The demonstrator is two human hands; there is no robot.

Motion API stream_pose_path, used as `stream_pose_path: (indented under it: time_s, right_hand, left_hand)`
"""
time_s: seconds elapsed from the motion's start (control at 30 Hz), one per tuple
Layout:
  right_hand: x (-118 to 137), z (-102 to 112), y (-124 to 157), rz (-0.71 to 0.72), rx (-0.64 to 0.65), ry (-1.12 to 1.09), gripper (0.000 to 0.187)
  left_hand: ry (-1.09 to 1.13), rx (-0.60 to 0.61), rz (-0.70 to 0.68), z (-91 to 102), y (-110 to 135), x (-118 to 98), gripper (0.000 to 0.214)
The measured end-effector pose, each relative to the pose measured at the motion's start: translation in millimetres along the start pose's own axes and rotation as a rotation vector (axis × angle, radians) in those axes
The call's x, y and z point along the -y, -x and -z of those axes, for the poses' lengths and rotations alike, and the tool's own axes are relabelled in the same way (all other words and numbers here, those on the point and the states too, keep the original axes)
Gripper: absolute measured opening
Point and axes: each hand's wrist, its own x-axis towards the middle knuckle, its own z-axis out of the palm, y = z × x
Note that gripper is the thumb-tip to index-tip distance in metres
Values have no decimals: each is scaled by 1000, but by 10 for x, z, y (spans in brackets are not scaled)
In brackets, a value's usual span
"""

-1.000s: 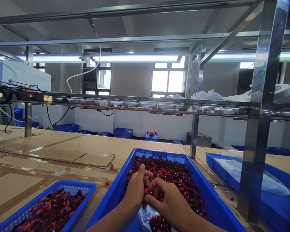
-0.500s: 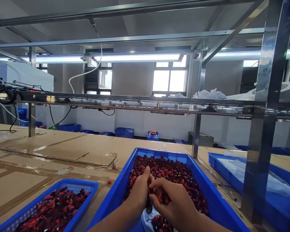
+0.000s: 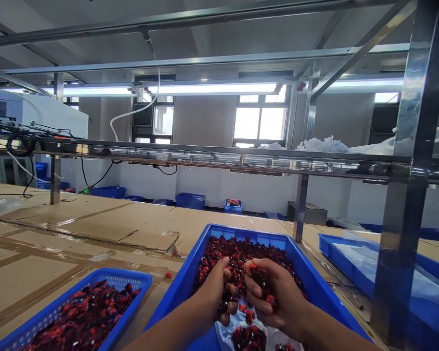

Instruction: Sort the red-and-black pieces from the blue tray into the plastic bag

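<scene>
A deep blue tub (image 3: pixel 332 302) stands before me, heaped at its far side with small dark red and black petal-like pieces (image 3: pixel 241 243). Over it, my left hand (image 3: pixel 215 290) is half curled, thumb up, with a few dark pieces among its fingers. My right hand (image 3: pixel 278 297) faces it, fingers bent around several red and black pieces. The hands are apart. Below them, a white plastic sheet (image 3: pixel 225 331) lies in the near part of the tub, with a small pile of the same pieces (image 3: pixel 249 337) on it. Single pieces show between the hands and the pile.
To the left, a blue perforated basket (image 3: pixel 142 280) holds more such pieces. A metal post (image 3: pixel 398 234) rises at the right, beside a shallow blue tray (image 3: pixel 329 246) with white plastic. A metal shelf rail (image 3: pixel 205 156) crosses ahead. Cardboard (image 3: pixel 95 219) covers the table.
My hands were close together, fingers meeting around pieces; now they have parted. The right hand has turned and opened somewhat, uncovering more of the white sheet and pile. The view has shifted slightly.
</scene>
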Motion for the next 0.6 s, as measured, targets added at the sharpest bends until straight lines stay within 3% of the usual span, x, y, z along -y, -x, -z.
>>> stream_pose_path:
  time_s: [0.07, 0.13, 0.23, 0.33, 0.4, 0.6]
  right_hand:
    - [9, 101, -42, -46, 64, -245, 36]
    - [-7, 156, -70, -13, 28, -297, 27]
    - [-54, 118, -74, 21, -47, 4, 30]
    - [-89, -1, -36, 194, -107, 456, 25]
    - [-101, -65, -13, 304, -93, 630, 19]
    - [-143, -32, -53, 283, -161, 645, 14]
  left_hand:
    - [33, -36, 23, 0, 8, 2, 55]
    - [35, -38, 18, -11, 22, -1, 62]
    - [-18, -9, -53, -41, 44, -9, 68]
    - [-72, 24, -83, -76, 56, -7, 73]
    - [-118, 28, -86, -94, 61, 8, 78]
    - [-183, -2, -99, -148, 77, 94, 86]
